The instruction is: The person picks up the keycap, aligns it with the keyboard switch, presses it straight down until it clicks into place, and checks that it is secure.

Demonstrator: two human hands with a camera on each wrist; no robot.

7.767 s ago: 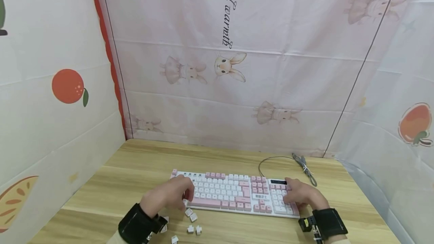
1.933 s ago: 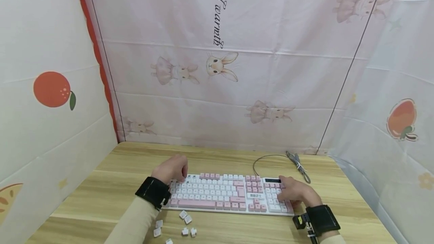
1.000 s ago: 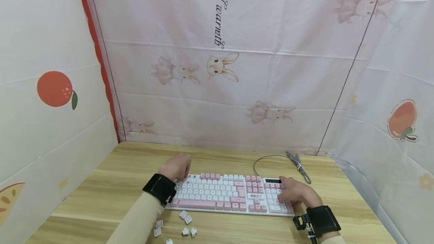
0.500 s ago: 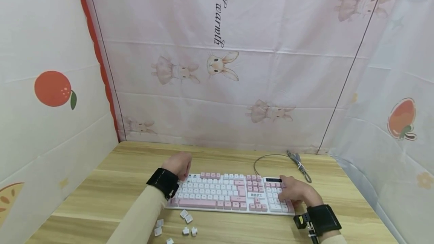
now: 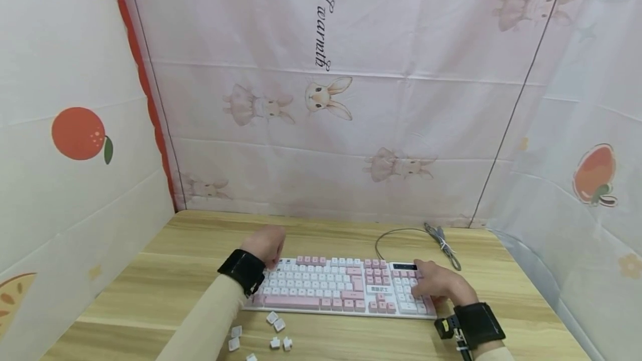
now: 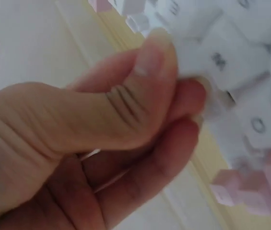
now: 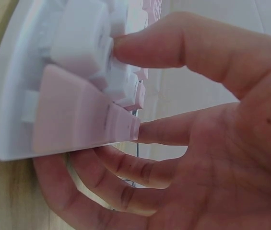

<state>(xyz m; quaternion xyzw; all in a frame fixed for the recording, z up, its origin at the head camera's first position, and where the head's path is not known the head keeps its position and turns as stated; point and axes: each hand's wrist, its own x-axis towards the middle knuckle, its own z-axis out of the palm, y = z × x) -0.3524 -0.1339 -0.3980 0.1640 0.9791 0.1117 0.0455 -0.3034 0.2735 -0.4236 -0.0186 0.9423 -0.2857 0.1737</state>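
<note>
A pink and white keyboard [image 5: 311, 284] lies on the wooden table. At its far left corner my left hand [image 5: 266, 245] bends down with fingers curled. In the left wrist view, thumb and index finger pinch at a white keycap [image 6: 189, 58], mostly hidden by the thumb, right beside a gap in the keys. My right hand [image 5: 443, 283] grips the keyboard's right end. In the right wrist view its thumb rests on the white number-pad keys [image 7: 82, 38], and its fingers [image 7: 58, 182] curl against the side and underneath.
Several loose white keycaps [image 5: 279, 325] lie on the table in front of the keyboard's left part. The grey cable [image 5: 441, 241] runs from the back edge to a tied bundle at the far right. Fabric curtains [image 5: 321, 171] stand behind and on both sides.
Since the oldest frame, my left hand has gone from the keyboard's near left edge to its far left corner. Over the last second it edges slightly right. The right hand keeps its hold.
</note>
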